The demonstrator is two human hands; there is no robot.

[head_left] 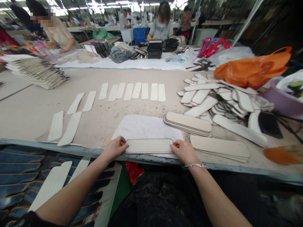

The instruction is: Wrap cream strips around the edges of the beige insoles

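A long cream panel with rounded corners and a dark edge [149, 146] lies level between my hands, over a white cloth [137, 126] at the table's front edge. My left hand [115, 148] pinches its left end between thumb and fingers. At the opposite end, my right hand [184, 151] pinches the panel the same way; a bracelet circles that wrist. Close to my right hand are two neat stacks of similar panels, an upper stack [189, 122] partly on the cloth and a lower stack [220, 146] beside it.
A loose heap of panels [201, 94] covers the right side, by an orange bag [253, 69] and a purple basin [281, 97]. Single pale strips [129, 91] lie in a row farther back. A tall stack [35, 69] stands far left. Co-workers [161, 28] sit beyond the table.
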